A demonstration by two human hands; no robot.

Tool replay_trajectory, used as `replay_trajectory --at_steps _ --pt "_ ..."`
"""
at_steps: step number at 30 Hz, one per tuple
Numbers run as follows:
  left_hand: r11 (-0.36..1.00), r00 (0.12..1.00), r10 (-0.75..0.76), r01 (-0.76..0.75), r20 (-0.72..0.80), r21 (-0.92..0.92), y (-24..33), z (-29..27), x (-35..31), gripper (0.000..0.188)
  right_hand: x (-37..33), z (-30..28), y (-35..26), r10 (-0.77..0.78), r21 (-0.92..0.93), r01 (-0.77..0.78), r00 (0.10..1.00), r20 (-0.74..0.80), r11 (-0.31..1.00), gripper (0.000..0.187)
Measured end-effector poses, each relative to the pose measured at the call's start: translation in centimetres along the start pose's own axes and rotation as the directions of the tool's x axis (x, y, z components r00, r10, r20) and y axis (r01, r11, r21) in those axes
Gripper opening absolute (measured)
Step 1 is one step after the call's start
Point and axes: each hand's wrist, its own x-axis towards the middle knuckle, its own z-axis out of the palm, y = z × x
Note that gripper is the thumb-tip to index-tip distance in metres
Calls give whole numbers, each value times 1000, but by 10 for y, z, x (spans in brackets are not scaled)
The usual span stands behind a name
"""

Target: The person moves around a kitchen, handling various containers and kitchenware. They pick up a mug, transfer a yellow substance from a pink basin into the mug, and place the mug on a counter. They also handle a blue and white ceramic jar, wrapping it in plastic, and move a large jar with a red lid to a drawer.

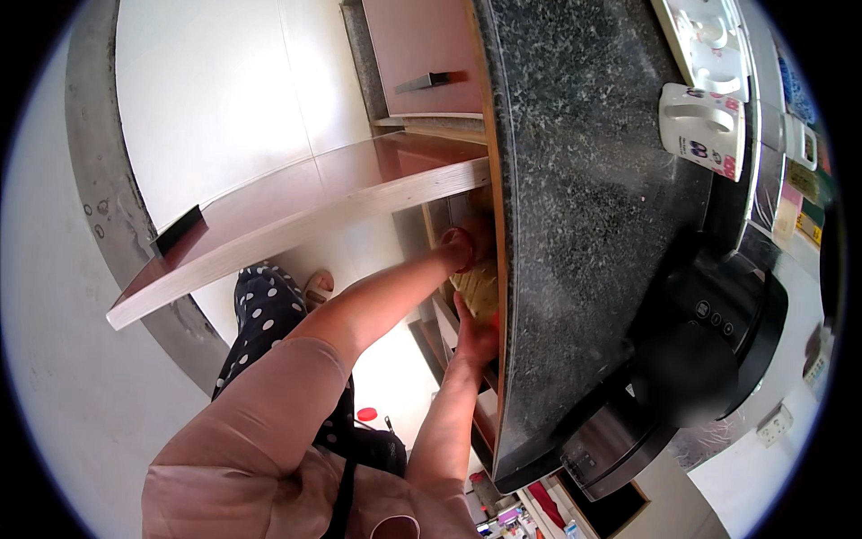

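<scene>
Both my arms reach into a cupboard under the dark speckled countertop (584, 135). My left hand (479, 235), past a red bangle (460, 249) at the wrist, is in shadow under the counter's edge, and its fingers are hidden. Lower down, my right hand (478, 340) grips a yellowish, crinkled package (479, 295), with one digit stretched along its side. The far side of the package is hidden below the counter. Something red shows between this hand and the counter edge, too little of it to name.
An open reddish cupboard door (269, 202) with a pale edge juts out beside my left arm. A closed door (417, 54) with a dark handle is beyond it. On the counter stand a black appliance (709, 314), a white patterned jug (702, 130) and a tray of white cups (709, 36).
</scene>
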Motion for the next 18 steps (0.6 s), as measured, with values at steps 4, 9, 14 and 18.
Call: replay_trajectory --at_steps 4,9,14,18 --pt "997 990 32 -41 -135 -59 -4 19 -3 28 17 -15 -4 -34 -52 39 996 82 998 65" --pt "945 972 -94 19 -216 -327 -35 52 -61 27 18 13 6 190 180 -213 973 133 960 68" --pt "519 812 -583 339 -36 -785 -136 29 -199 14 25 23 6 147 195 -172 980 132 966 62" --pt "613 782 -616 402 -93 -681 -192 -46 -310 15 23 21 6 131 210 -157 983 132 965 58"
